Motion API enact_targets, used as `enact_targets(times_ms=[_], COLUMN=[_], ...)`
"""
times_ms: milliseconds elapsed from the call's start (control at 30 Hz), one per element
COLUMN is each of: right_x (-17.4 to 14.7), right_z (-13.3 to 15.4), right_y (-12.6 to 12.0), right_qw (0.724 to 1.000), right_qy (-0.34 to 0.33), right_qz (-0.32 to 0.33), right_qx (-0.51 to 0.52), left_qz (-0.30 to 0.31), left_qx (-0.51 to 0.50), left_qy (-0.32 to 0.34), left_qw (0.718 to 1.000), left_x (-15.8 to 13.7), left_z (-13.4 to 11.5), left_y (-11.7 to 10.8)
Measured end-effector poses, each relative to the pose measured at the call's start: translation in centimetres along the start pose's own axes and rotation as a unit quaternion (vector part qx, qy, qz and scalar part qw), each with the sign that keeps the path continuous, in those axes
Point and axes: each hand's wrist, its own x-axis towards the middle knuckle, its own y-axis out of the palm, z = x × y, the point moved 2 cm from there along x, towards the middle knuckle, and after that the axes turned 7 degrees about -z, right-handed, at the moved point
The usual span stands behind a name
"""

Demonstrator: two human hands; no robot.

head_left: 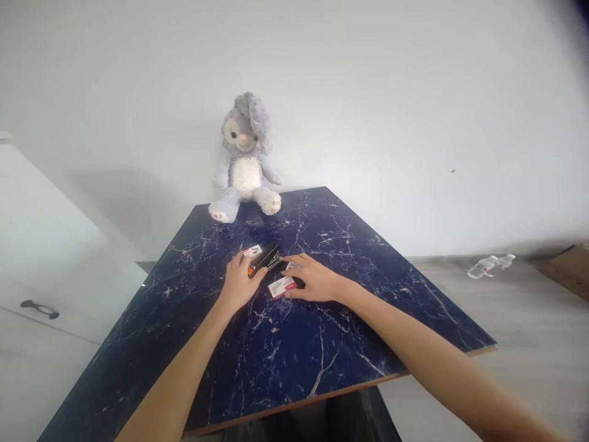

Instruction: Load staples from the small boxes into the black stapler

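My left hand point(240, 280) is closed around the near-left end of a black stapler point(268, 258), its thumb along the near side. An orange part of the stapler shows beside the fingers, and a metal strip runs along its right side. Just beyond my left fingers lies a small white box point(252, 250). My right hand point(313, 279) has its fingers spread, the index fingertip close to the stapler's right end. Its thumb rests by the edge of a white and red box point(281, 287) lying on the table. Another white piece point(291, 266) is partly hidden under the right fingers.
A dark blue marble-patterned table point(294, 344) carries everything. At its far edge, against the wall, sits a grey plush toy point(247, 166). A white cabinet point(55, 258) stands left. On the floor at right are a clear plastic item point(488, 266) and a brown cardboard box point(568, 270).
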Motion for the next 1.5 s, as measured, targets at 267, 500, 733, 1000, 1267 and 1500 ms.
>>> enact_targets(times_ms=[267, 500, 733, 1000, 1267, 1500], right_x=[-0.2, -0.8, 0.1, 0.2, 0.4, 0.5], right_z=[-2.0, -2.9, -0.6, 1.3, 1.5, 0.8], right_y=[-1.5, -1.2, -1.2, 0.4, 0.2, -0.1], right_qw=[0.999, 0.992, 0.998, 0.999, 1.000, 0.994], right_qy=[0.036, 0.118, 0.039, -0.015, 0.026, 0.099], right_qz=[0.002, 0.019, -0.045, -0.021, 0.006, -0.035], right_qx=[0.001, -0.041, 0.005, 0.028, -0.011, 0.011], left_qz=[0.094, 0.065, 0.048, 0.084, 0.109, 0.153], left_qx=[-0.027, -0.040, -0.044, -0.047, -0.069, -0.073], left_qy=[0.027, 0.007, -0.073, -0.098, -0.024, 0.055], left_qw=[0.995, 0.997, 0.995, 0.991, 0.991, 0.984], left_x=[0.2, 0.9, 1.6, 1.0, 0.7, 0.6], left_z=[0.5, 0.6, 3.3, 3.0, 0.8, 1.0], left_y=[-1.2, -3.3, -3.7, -3.2, -3.5, -3.6])
